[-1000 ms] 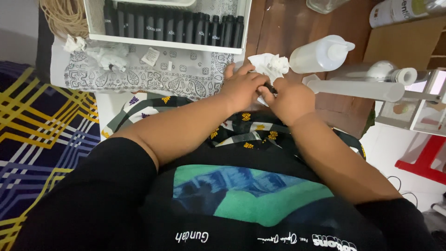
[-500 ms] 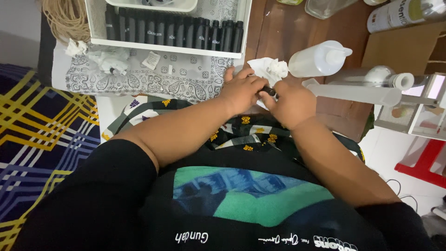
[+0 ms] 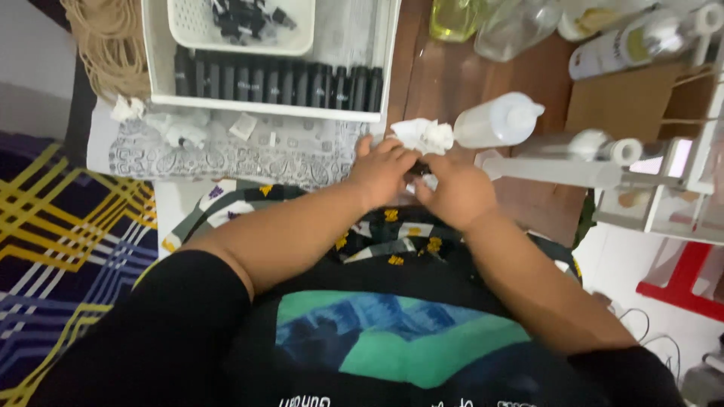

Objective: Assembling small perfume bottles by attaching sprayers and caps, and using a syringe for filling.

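Observation:
My left hand [image 3: 383,173] and my right hand [image 3: 452,190] meet in front of me, fingers closed around a small dark object [image 3: 417,169] that is mostly hidden between them. A crumpled white tissue [image 3: 424,136] lies just beyond my fingers, touching or close to them. Right of the tissue a clear squeeze bottle [image 3: 494,122] lies on its side on the brown surface.
A white tray [image 3: 264,105] holds a row of black tubes [image 3: 279,81], with a white basket [image 3: 241,34] above it. Tissue scraps [image 3: 170,124] lie on a patterned cloth [image 3: 226,158]. Bottles [image 3: 520,26], a white tube [image 3: 558,172] and a white rack [image 3: 664,196] stand at right.
The view shifted, showing more of the tray and bottles. My hands stay together on the small object by the tissue, with little movement.

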